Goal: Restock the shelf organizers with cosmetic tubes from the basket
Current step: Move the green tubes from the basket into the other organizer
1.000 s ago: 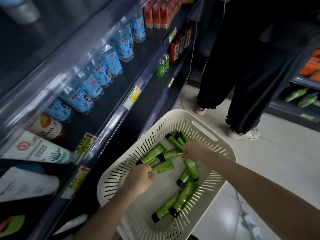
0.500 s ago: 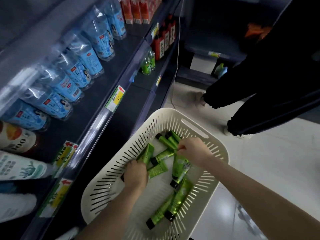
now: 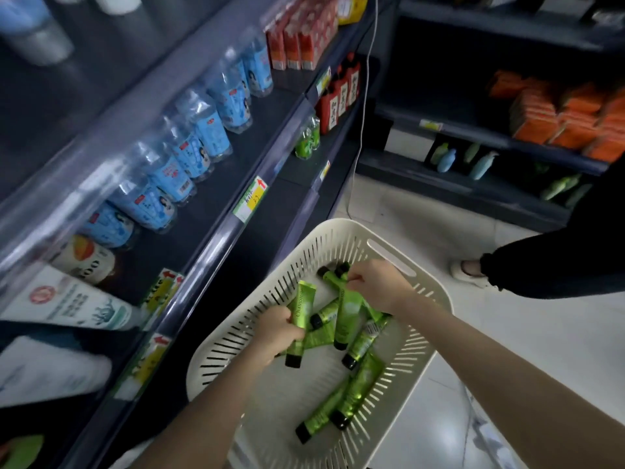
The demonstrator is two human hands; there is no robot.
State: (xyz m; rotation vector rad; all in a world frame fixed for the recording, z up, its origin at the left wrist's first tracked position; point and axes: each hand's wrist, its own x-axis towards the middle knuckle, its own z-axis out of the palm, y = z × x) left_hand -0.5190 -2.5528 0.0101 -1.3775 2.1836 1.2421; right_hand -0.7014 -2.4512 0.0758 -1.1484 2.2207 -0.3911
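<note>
Several loose tubes [image 3: 358,394]: lying on the floor of the basket [image 3: 233,353], lower centre of the frame.
Left grip [image 3: 275,330]: inside the basket, fingers curled round a green tube [image 3: 302,316], cap end pointing down.
Right grip [image 3: 378,286]: inside the basket, pinching the flat end of a second tube [image 3: 347,316], cap down.
Shelf [image 3: 216,184]: left of the basket, carrying blue-labelled bottles [image 3: 206,130].
Bystander [image 3: 558,265]: dark trousers and a pale shoe, right edge.
</note>
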